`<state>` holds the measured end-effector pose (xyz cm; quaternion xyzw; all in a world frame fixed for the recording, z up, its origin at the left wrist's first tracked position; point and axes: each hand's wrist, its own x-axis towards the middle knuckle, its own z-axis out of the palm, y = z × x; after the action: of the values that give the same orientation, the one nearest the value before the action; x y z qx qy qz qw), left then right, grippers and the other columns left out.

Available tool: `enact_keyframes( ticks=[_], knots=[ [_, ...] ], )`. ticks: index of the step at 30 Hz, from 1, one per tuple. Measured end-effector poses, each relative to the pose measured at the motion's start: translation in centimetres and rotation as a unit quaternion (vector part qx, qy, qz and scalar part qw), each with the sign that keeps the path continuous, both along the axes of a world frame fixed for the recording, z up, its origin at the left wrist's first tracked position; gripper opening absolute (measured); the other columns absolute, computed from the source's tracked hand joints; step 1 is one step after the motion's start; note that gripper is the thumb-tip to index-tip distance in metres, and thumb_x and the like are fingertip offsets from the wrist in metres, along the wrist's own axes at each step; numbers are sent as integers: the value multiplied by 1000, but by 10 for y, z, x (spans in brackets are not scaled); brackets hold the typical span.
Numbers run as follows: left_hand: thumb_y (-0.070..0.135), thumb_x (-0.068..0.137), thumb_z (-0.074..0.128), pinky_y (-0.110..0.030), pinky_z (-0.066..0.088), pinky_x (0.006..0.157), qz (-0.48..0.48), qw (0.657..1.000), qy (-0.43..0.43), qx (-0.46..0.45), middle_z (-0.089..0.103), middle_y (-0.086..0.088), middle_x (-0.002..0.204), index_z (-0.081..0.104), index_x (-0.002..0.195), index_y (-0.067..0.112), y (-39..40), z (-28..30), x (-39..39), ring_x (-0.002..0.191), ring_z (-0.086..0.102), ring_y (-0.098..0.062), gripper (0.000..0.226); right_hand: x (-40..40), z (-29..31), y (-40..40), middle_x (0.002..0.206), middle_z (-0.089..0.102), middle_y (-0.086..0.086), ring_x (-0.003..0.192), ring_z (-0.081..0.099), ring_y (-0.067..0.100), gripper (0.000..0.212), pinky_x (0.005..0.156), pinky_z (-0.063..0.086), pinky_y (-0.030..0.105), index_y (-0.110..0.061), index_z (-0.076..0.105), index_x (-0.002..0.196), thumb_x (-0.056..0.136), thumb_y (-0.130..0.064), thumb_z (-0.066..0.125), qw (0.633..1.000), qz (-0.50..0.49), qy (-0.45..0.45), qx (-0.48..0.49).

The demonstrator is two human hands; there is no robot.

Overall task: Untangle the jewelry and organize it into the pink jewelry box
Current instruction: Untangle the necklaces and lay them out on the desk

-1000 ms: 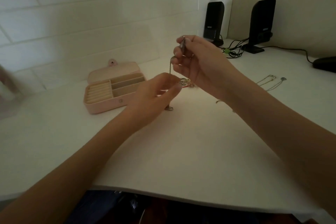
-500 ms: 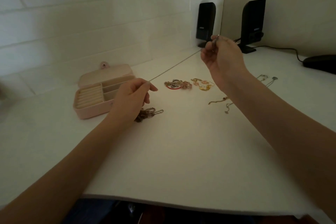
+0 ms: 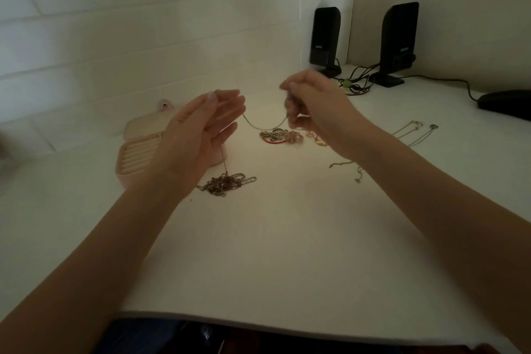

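A thin silver chain (image 3: 263,126) sags in a loop between my two hands above the white table. My left hand (image 3: 198,135) is raised with fingers spread; the chain runs past its thumb and forefinger and hangs down to a dark tangle of chains (image 3: 225,181) on the table. My right hand (image 3: 313,106) pinches the chain's other end, fingers curled. The open pink jewelry box (image 3: 135,149) lies behind my left hand, partly hidden by it.
A heap of beaded bracelets with a red cord (image 3: 283,136) lies beyond the loop. Loose gold chains (image 3: 349,165) and two thin necklaces (image 3: 413,131) lie to the right. Two black speakers (image 3: 326,40) with cables and a black mouse (image 3: 505,103) stand at the back.
My hands came closer together, so the chain that was stretched taut now sags. My left hand rose and spread its fingers; my right hand dropped lower.
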<state>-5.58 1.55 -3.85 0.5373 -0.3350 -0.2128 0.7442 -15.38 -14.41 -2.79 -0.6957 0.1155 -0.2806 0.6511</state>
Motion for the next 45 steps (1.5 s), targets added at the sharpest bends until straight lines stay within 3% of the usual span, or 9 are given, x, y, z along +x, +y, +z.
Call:
enact_keyframes(
  ticks=[11, 19, 23, 27, 31, 36, 38, 40, 45],
  knots=[
    [23, 98, 43, -28, 48, 89, 5, 976, -214, 44, 70, 9, 99, 69, 86, 26, -15, 32, -8, 105, 62, -11, 29, 1, -11, 37, 68, 50, 4, 62, 54, 12, 22, 67, 53, 25, -2, 59, 114, 97, -9, 47, 966, 245, 59, -63],
    [17, 97, 41, -30, 53, 59, -6, 999, -22, 48, 63, -4, 75, 60, 82, 11, -16, -2, -2, 66, 62, -15, 25, -3, -1, 27, 67, 53, 5, 60, 54, 12, 19, 63, 52, 24, 0, 61, 107, 95, -12, 51, 969, 211, 92, -94],
    [11, 93, 40, -29, 56, 65, 62, 994, 91, 6, 67, 0, 73, 53, 69, 12, -14, -3, 2, 76, 69, -16, 27, -6, 2, 17, 77, 68, 7, 67, 61, 15, 23, 61, 54, 22, -8, 58, 112, 93, -19, 57, 965, 157, 151, -143],
    [13, 88, 41, -28, 49, 59, 206, 974, 94, 18, 54, 4, 49, 47, 56, 15, -13, -6, 9, 51, 57, -11, 32, -7, 5, 8, 83, 74, 2, 62, 61, 10, 20, 52, 50, 17, -8, 63, 108, 93, -19, 57, 972, 68, 138, -175],
    [10, 83, 41, -30, 44, 53, 258, 963, -15, 77, 47, 0, 44, 47, 49, 15, -12, -11, 11, 41, 44, -15, 35, -6, 5, 7, 85, 73, -2, 62, 62, 1, 13, 55, 46, 17, -9, 68, 95, 91, -18, 60, 975, 34, 79, -207],
    [20, 81, 59, -11, 39, 58, 275, 877, -368, 138, 54, 5, 67, 51, 73, 11, -11, -17, -9, 60, 51, 0, 15, -7, 10, 10, 82, 67, -4, 64, 57, 0, 12, 59, 46, 18, -16, 69, 96, 91, -17, 58, 985, 68, 9, -161],
    [22, 79, 64, -11, 46, 70, 191, 929, -304, 88, 63, 6, 82, 49, 86, 15, -13, -14, -16, 79, 60, 4, 18, -7, 11, 10, 81, 67, -3, 65, 57, 3, 12, 60, 46, 19, -15, 70, 97, 91, -16, 59, 986, 72, 1, -153],
    [21, 77, 69, -28, 52, 84, 71, 981, -173, 41, 72, -1, 88, 49, 99, 17, -17, -11, -18, 91, 68, -12, 30, -6, 9, 10, 83, 67, -2, 66, 57, 4, 13, 60, 46, 19, -14, 70, 97, 90, -18, 60, 984, 63, 1, -165],
    [18, 68, 69, -32, 55, 84, 1, 998, -64, 23, 74, -4, 74, 59, 104, 12, -23, -9, -22, 81, 71, -19, 38, -6, 8, 9, 83, 68, -5, 65, 56, 3, 11, 58, 45, 17, -17, 70, 95, 90, -19, 60, 984, 43, 4, -171]
  ],
)
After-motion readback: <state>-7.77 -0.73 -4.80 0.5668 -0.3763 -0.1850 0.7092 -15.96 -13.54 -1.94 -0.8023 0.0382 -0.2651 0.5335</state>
